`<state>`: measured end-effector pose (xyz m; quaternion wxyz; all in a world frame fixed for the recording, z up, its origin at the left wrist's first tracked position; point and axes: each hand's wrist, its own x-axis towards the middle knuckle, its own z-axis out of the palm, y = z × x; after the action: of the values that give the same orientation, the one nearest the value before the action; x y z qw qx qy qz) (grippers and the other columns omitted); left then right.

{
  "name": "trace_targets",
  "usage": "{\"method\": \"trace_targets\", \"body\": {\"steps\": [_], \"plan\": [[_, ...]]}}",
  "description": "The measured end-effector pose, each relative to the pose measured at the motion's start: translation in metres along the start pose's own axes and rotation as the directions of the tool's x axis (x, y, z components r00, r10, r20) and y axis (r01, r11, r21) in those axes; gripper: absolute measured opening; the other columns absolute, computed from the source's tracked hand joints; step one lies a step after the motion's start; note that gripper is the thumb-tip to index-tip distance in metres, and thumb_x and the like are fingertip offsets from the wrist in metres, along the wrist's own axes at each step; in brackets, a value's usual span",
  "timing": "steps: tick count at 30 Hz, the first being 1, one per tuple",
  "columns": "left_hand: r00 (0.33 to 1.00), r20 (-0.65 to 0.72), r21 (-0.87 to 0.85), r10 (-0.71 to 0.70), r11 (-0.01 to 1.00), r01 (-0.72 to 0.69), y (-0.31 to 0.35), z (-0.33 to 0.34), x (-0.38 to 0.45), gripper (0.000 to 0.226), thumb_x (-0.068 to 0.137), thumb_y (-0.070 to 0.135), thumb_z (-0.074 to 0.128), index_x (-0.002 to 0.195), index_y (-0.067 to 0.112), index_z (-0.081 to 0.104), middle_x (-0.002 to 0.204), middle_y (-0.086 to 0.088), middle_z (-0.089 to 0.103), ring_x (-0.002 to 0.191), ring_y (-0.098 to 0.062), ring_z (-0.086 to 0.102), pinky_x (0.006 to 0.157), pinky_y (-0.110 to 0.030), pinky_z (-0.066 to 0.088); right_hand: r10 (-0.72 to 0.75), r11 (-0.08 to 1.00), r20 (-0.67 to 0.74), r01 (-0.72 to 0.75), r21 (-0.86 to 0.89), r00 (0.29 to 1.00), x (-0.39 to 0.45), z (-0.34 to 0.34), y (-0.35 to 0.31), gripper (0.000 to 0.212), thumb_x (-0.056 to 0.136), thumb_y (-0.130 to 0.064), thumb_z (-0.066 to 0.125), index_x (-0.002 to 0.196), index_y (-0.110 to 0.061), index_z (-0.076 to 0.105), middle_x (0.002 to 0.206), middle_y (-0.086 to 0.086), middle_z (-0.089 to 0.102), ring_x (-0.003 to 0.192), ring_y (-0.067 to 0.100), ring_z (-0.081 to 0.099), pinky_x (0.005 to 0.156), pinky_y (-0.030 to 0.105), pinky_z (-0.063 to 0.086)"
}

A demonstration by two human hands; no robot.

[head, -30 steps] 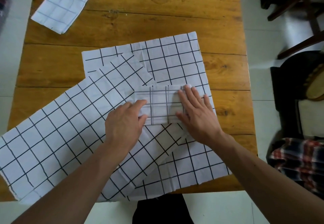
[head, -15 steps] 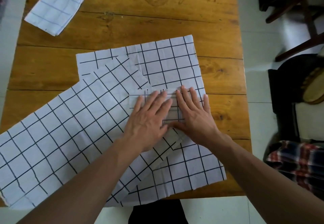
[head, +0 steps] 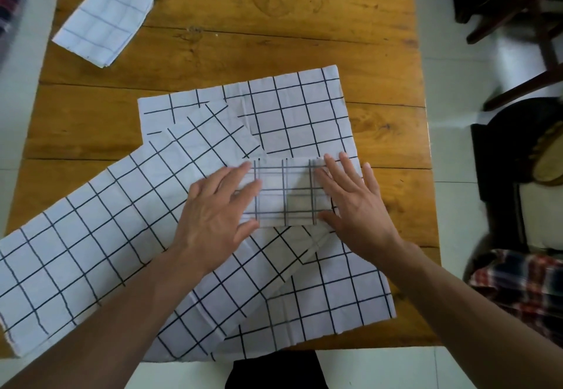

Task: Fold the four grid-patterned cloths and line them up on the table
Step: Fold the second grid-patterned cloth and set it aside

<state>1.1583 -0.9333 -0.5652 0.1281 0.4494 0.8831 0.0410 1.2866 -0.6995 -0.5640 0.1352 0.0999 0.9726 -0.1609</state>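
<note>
I'm pressing down on the small folded cloth [head: 286,193] right in front of me, and it's lying between my two hands. My left hand [head: 216,215] is resting flat on its left end, fingers straight and spread, holding nothing. My right hand [head: 353,203] is lying flat along its right edge, fingers straight too, thumb touching the near corner. The cloth's long axis is running left to right, so each hand is sitting at one short end.

It's sitting on top of two unfolded cloths: the long one [head: 91,251] is slanting away to my left and hanging off the desk [head: 274,23] edge, the squarer one [head: 304,114] is spreading underneath.

The finished fold [head: 105,20] is waiting at the far left corner, well apart. So I'm reckoning the next move is going up and to the left, and my left hand is nearer that corner.
</note>
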Motion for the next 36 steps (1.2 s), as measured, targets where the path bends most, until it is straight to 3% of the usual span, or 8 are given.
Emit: {"method": "trace_targets", "body": {"steps": [3, 5, 14, 20, 26, 29, 32, 36], "plan": [[0.998, -0.006, 0.026, 0.055, 0.998, -0.055, 0.008, -0.001, 0.000, 0.056, 0.080, 0.038, 0.076, 0.131, 0.023, 0.059, 0.146, 0.000, 0.050, 0.125, -0.024, 0.049, 0.099, -0.043, 0.040, -0.074, 0.992, -0.170, 0.089, 0.085, 0.983, -0.004, 0.009, -0.012, 0.064, 0.081, -0.004, 0.072, 0.140, -0.011, 0.050, 0.154, 0.008, 0.040, 0.147, 0.025, 0.026, 0.119, 0.051, 0.025], [0.999, 0.001, 0.046, 0.049, 0.998, -0.049, 0.011, 0.000, 0.000, 0.052, 0.079, 0.036, 0.076, 0.127, 0.022, 0.061, 0.144, 0.000, 0.053, 0.121, -0.025, 0.053, 0.098, -0.043, 0.041, -0.098, 0.980, -0.232, 0.134, 0.145, 0.968, -0.005, 0.015, -0.014, 0.052, 0.080, 0.007, 0.067, 0.129, -0.009, 0.059, 0.138, 0.005, 0.054, 0.136, 0.022, 0.044, 0.109, 0.048, 0.040], [0.992, 0.122, 0.183, -0.018, 0.983, -0.004, 0.031, -0.010, 0.011, 0.066, 0.060, 0.029, 0.078, 0.123, 0.018, 0.057, 0.134, -0.008, 0.053, 0.108, -0.030, 0.053, 0.090, -0.043, 0.040, -0.005, 0.985, -0.146, 0.030, 0.173, 0.989, -0.010, 0.007, -0.018, 0.077, 0.075, -0.013, 0.082, 0.143, -0.008, 0.046, 0.150, 0.005, 0.044, 0.142, 0.021, 0.036, 0.116, 0.029, 0.011], [0.997, 0.068, 0.186, -0.046, 0.982, 0.033, 0.040, -0.007, 0.008, 0.069, 0.055, 0.012, 0.080, 0.118, 0.013, 0.053, 0.131, -0.012, 0.053, 0.102, -0.032, 0.053, 0.085, -0.043, 0.041, 0.020, 0.986, -0.133, 0.003, 0.166, 0.991, -0.011, 0.002, -0.022, 0.081, 0.071, -0.020, 0.085, 0.142, -0.008, 0.047, 0.148, 0.003, 0.044, 0.133, 0.020, 0.040, 0.113, 0.042, 0.038], [0.991, -0.133, 0.052, -0.035, 0.998, 0.042, 0.032, -0.004, 0.010, 0.036, 0.068, 0.018, 0.078, 0.097, 0.015, 0.059, 0.101, -0.001, 0.065, 0.092, -0.025, 0.057, 0.089, -0.039, 0.037, -0.022, 0.993, -0.097, 0.032, 0.111, 0.995, -0.011, 0.008, -0.017, 0.092, 0.071, -0.046, 0.081, 0.146, -0.011, 0.040, 0.152, 0.003, 0.039, 0.140, 0.020, 0.034, 0.118, 0.043, 0.030], [0.984, -0.173, 0.020, -0.048, 0.998, 0.052, 0.033, -0.011, 0.010, 0.025, 0.072, 0.016, 0.075, 0.088, 0.018, 0.057, 0.090, 0.003, 0.062, 0.091, -0.023, 0.056, 0.091, -0.037, 0.034, -0.025, 0.993, -0.150, 0.042, 0.111, 0.988, -0.012, 0.006, -0.018, 0.074, 0.071, -0.041, 0.083, 0.134, -0.015, 0.054, 0.141, 0.004, 0.050, 0.133, 0.024, 0.042, 0.114, 0.042, 0.034], [0.975, -0.218, -0.014, -0.045, 0.999, 0.043, 0.038, -0.028, 0.007, 0.020, 0.078, 0.016, 0.074, 0.085, 0.019, 0.055, 0.087, 0.005, 0.059, 0.089, -0.022, 0.054, 0.089, -0.036, 0.034, -0.047, 0.988, -0.294, 0.087, 0.126, 0.955, -0.014, -0.007, -0.025, 0.034, 0.078, -0.025, 0.079, 0.108, -0.015, 0.067, 0.111, 0.002, 0.063, 0.105, 0.021, 0.057, 0.089, 0.040, 0.049], [0.963, -0.270, -0.042, -0.017, 0.999, 0.006, 0.048, -0.074, -0.001, 0.011, 0.084, 0.018, 0.067, 0.089, 0.019, 0.058, 0.089, 0.004, 0.057, 0.084, -0.021, 0.052, 0.082, -0.035, 0.034, -0.074, 0.983, -0.409, 0.135, 0.121, 0.909, -0.024, -0.051, -0.034, 0.008, 0.085, -0.012, 0.072, 0.089, -0.016, 0.066, 0.085, -0.002, 0.058, 0.076, 0.016, 0.052, 0.066, 0.034, 0.044]]}}
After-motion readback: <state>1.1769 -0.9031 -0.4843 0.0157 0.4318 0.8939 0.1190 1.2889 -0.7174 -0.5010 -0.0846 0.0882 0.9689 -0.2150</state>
